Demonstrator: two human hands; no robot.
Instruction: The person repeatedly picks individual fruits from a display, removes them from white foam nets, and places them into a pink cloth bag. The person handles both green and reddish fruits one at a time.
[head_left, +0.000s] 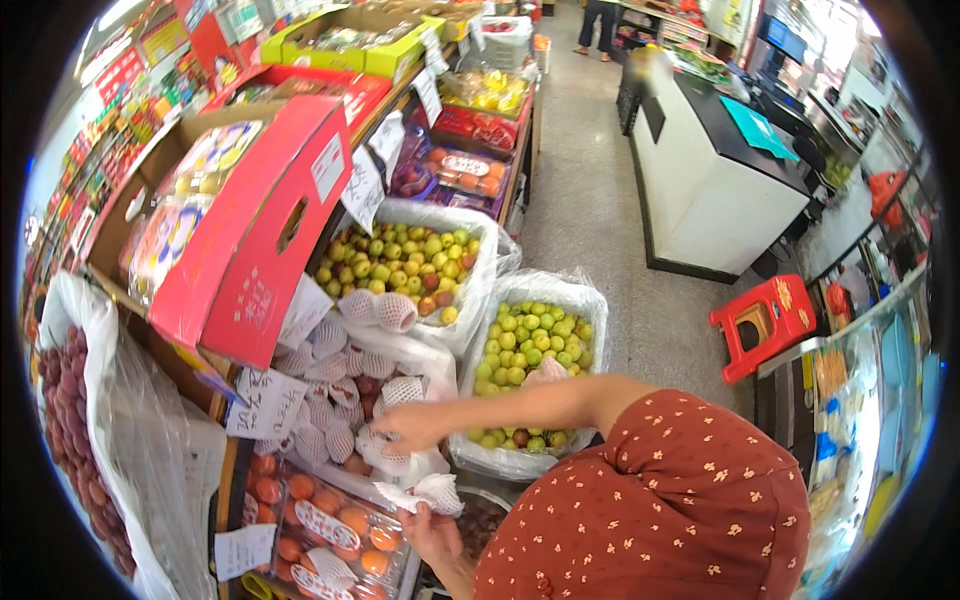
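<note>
My left hand (433, 531) pinches a white foam net sleeve (426, 495) above the front of the fruit display. Whether fruit is inside that sleeve is hidden. My right hand (416, 427) reaches over a plastic-lined crate (435, 352) and rests at the foam-netted fruit (322, 420) in it. Its fingers point down among the white nets, and their grip is not clear. Some dark red fruit (367, 386) shows between the nets. Clear-lidded packs of orange-red fruit (326, 517) lie below, with a loose foam net (330, 568) on top.
Two lined crates of green fruit (536, 337) and green-red jujube-like fruit (397, 262) stand beyond my right arm. A red carton (255, 232) and handwritten price cards (266, 403) edge the display. Grapes (82, 435) are at left. A red plastic stool (765, 326) and a counter (705, 180) stand right.
</note>
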